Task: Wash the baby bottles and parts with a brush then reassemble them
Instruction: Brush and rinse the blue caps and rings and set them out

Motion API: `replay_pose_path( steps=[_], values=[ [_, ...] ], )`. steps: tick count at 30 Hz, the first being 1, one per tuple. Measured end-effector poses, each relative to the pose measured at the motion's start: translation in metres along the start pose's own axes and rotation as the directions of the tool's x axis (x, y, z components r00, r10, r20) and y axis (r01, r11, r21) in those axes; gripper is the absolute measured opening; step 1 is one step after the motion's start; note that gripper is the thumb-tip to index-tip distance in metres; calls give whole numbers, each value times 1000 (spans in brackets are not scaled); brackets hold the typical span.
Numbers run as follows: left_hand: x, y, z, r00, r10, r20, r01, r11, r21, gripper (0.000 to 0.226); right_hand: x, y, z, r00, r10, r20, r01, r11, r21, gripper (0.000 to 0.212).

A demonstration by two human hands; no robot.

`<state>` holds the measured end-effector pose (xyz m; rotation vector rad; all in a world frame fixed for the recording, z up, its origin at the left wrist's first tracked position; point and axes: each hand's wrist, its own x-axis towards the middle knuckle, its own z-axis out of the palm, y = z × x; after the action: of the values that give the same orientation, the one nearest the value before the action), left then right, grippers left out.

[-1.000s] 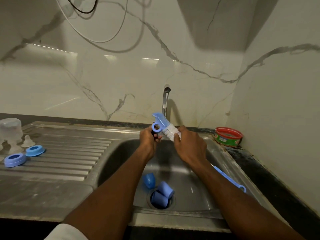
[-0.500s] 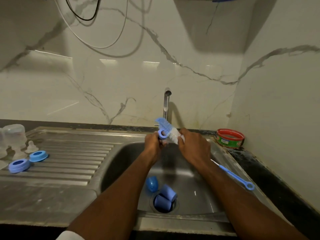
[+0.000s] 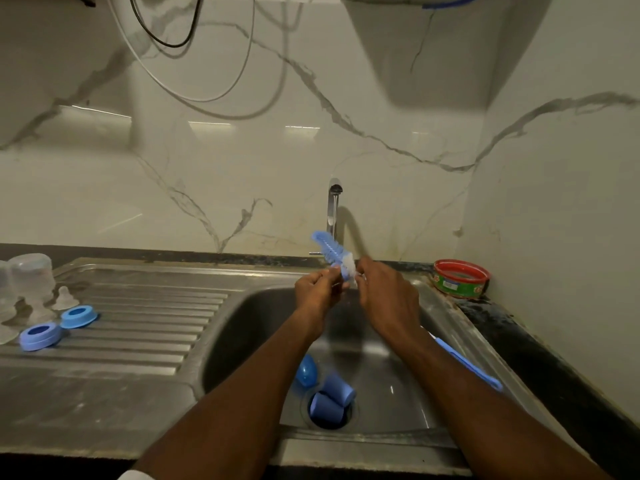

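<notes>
Over the sink basin (image 3: 263, 327) my left hand (image 3: 317, 292) and right hand (image 3: 388, 299) meet at a bottle brush (image 3: 330, 251) with blue and white bristles. Its head points up and left, just below the tap (image 3: 334, 202). My right hand grips the brush at its white bristles. My left hand pinches a small blue part against the bristles; that part is mostly hidden. A long blue handle (image 3: 467, 367) with a loop end shows beyond my right forearm; whether it belongs to this brush is unclear. Two blue caps (image 3: 332, 400) lie on the drain, with a blue dome cap (image 3: 306, 370) beside them.
On the ribbed drainboard at left lie two blue collar rings (image 3: 78, 317) (image 3: 40, 336), clear bottles (image 3: 29, 271) standing upside down and clear nipples (image 3: 64, 299). A red and green tin (image 3: 462, 278) sits at the back right corner. Cables hang on the marble wall.
Both hands stay together at the brush and have worked slightly along it. The blue ring seen at my left fingers earlier is now mostly covered. The view has tilted a little.
</notes>
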<state>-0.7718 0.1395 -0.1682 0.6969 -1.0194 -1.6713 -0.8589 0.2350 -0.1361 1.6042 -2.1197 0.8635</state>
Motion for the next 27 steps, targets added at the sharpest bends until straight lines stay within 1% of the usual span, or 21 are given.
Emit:
replay_pose_path(
  steps=[2,4,6,8,10,11,14,15,17,19,20,21,23,24,25,27],
  values=[
    [-3,-3,2,998,38,50,-40,999,36,19,0,-1,-2,1000,7,20,-6,1000,-30,20],
    [-3,-4,5,989,141,40,-146,981,127,13,2,-2,-6,999,47,15,-46,996,-81,23],
    [2,-5,2,973,229,-16,-221,953,209,9,2,-2,-9,997,73,21,-71,993,-91,26],
    [10,-3,-3,960,251,-123,-229,958,170,7,2,-3,-12,998,47,49,-42,995,-85,28],
    [16,-1,-10,956,205,-210,-190,977,93,8,-1,-7,-13,997,15,69,-8,995,-102,27],
    [17,0,-11,959,173,-226,-166,985,48,9,-3,-9,-12,998,24,65,-17,994,-105,26],
    [15,7,-5,979,70,-193,-97,986,-137,16,-3,-12,-12,990,139,32,-137,989,-58,23],
    [14,8,-2,984,23,-176,-52,985,-166,18,-2,-12,-12,986,163,23,-162,985,-51,23],
    [10,10,2,990,-72,-119,54,987,-148,17,-1,-10,-12,986,165,5,-164,984,-63,23],
    [9,9,2,992,-125,-28,122,987,-101,18,0,-7,-13,987,161,-14,-161,985,-64,22],
    [9,9,1,992,-128,11,129,991,-35,19,1,-5,-14,987,161,-19,-162,985,-63,22],
    [9,8,0,992,-121,42,118,990,71,20,1,-4,-16,987,161,-16,-162,985,-65,24],
    [8,4,-2,991,-96,95,60,945,321,19,1,-2,-19,988,151,17,-149,985,-88,28],
    [10,0,-3,991,-69,114,17,916,401,17,1,-2,-20,988,149,40,-144,984,-103,29],
    [13,-5,-5,993,-20,116,-34,894,446,17,1,-4,-20,985,157,68,-148,982,-119,31],
    [21,-13,-8,994,79,70,-103,860,499,19,1,-5,-19,972,207,107,-187,967,-171,32]
  ],
)
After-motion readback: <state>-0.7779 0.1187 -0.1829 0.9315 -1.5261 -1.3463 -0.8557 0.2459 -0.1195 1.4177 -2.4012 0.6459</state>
